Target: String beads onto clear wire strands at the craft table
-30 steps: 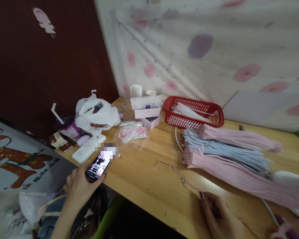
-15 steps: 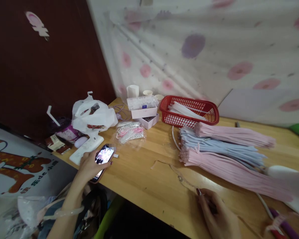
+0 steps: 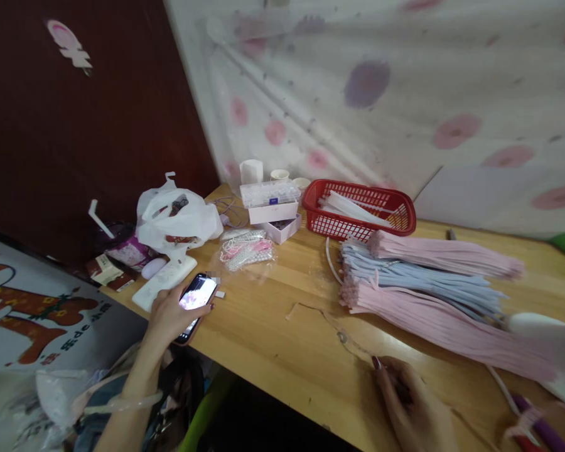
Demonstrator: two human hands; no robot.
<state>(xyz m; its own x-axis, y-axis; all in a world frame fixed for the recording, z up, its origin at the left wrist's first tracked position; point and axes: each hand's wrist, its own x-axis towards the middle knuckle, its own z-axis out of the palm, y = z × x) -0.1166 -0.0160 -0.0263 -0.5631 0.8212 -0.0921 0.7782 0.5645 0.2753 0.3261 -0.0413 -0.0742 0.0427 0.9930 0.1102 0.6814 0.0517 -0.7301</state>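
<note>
My left hand (image 3: 172, 314) is closed round a smartphone (image 3: 198, 295) at the table's front edge. The thumb lies across its lit screen, which shows a bright picture. At the lower right my right hand (image 3: 412, 402) rests on the table with its fingers curled and pinched together. A thin, clear-brownish cord (image 3: 327, 317) with a small knot or bead along it runs over the wood to those fingertips. More of a thin strand (image 3: 473, 427) shows beyond the hand on the right. What lies inside the curled fingers is hidden.
Pink pipe-cleaner bundles (image 3: 447, 326) and a blue bundle (image 3: 424, 279) lie at the right. Behind stands a red basket (image 3: 360, 229) with white strips. Bagged beads (image 3: 247, 251), white boxes (image 3: 274, 213), a plastic bag (image 3: 179, 216) and a purple cup (image 3: 132, 251) fill the left and back. Purple-handled pliers (image 3: 541, 427) lie lower right.
The picture on the phone screen has changed and looks whiter. Both hands stay nearly where they were; the view has shifted very slightly.
</note>
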